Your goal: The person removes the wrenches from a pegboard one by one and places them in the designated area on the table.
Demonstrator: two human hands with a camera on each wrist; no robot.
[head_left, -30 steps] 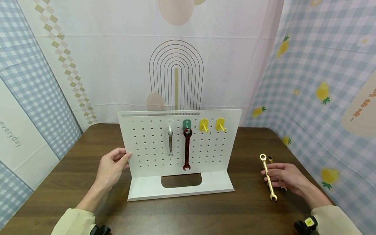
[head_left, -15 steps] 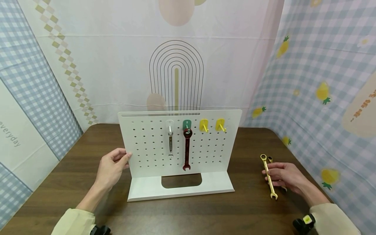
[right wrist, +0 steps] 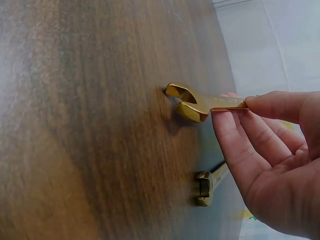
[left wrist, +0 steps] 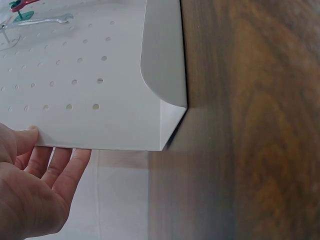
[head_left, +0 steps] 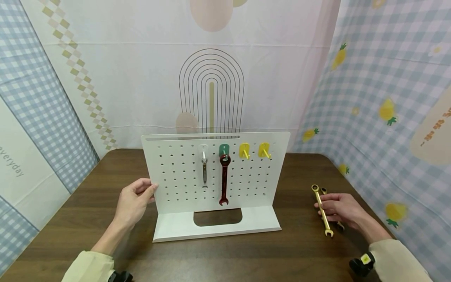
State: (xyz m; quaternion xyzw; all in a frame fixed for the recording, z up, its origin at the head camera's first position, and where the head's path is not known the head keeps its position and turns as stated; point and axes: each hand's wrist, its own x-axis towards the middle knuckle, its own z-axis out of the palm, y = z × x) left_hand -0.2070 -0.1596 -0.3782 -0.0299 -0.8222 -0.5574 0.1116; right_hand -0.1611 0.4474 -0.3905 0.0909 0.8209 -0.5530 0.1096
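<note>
Two wrenches on pegboard

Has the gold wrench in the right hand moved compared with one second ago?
Yes, slightly. The gold wrench has shifted a little away from the camera along the table, its open end rising in the head view, pinched by the right hand.
</note>
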